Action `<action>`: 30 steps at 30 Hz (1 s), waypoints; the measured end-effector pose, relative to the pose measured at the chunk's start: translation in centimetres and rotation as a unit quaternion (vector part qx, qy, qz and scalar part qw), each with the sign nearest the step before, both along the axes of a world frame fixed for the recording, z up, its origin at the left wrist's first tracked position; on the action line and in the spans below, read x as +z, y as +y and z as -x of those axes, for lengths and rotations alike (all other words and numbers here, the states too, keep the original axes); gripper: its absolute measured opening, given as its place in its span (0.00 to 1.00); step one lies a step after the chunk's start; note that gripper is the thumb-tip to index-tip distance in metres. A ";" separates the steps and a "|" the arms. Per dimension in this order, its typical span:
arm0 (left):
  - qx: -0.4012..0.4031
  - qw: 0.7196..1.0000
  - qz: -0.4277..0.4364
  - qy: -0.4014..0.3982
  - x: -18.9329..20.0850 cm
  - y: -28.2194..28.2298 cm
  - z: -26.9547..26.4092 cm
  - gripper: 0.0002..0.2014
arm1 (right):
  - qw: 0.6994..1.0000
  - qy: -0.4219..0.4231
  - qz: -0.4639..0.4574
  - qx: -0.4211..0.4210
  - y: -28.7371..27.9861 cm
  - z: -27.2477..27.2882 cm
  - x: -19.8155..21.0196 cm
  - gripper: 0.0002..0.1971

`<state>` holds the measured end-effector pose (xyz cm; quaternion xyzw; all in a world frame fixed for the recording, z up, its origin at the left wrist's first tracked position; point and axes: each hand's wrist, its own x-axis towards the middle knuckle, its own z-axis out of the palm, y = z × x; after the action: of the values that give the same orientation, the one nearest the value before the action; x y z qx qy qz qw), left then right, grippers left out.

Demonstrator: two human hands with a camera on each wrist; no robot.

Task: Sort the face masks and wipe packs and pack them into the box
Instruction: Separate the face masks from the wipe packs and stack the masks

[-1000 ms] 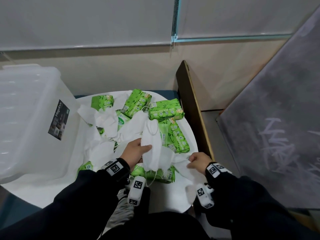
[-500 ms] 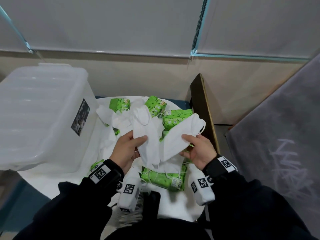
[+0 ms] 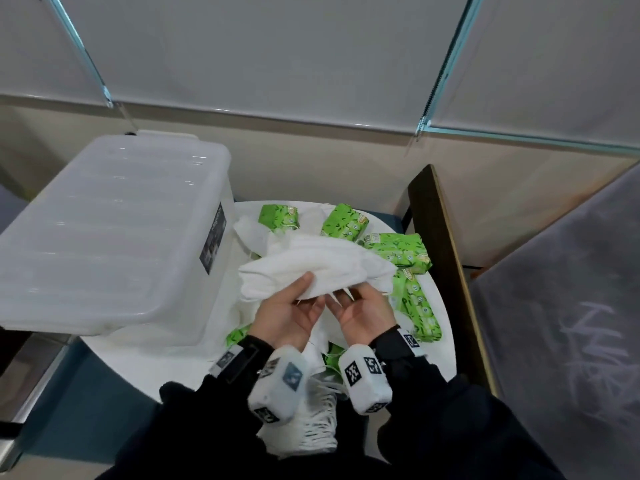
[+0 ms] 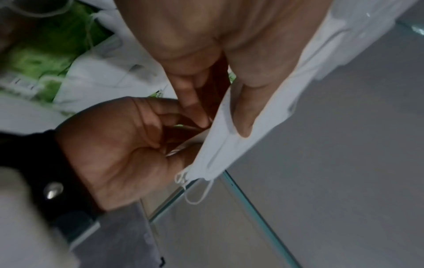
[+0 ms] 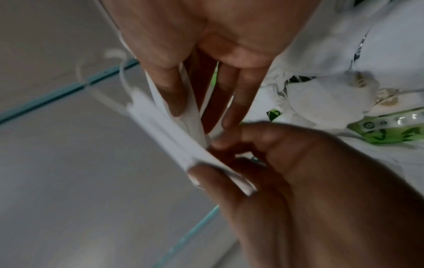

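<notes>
Translucent plastic box [image 3: 114, 237], lid still on, sits left. L hand [image 3: 287, 315] w/ thumb clamped on stacked masks [image 3: 322, 268], long axis running left-right above both palms; R hand [image 3: 363, 311] pinches the near edge. Box nearer L hand.

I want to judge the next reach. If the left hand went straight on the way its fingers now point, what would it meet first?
The left hand already grips the stacked white masks, so those come first. Past them, its line runs up the table toward the green wipe packs, probably over the loose masks there; depth is unclear.
</notes>
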<state>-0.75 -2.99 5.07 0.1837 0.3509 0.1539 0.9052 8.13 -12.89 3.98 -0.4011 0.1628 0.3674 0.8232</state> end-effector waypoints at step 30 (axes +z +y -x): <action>-0.049 0.996 -0.069 -0.004 -1.0 10.0 5.3 0.33 | 0.974 -0.177 0.137 -0.040 3.0 4.7 1.9 0.04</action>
<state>-6.02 7.03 4.06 0.2626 0.3262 0.1338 0.8982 3.42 -9.86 5.86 -0.5616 0.0794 0.2313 0.7905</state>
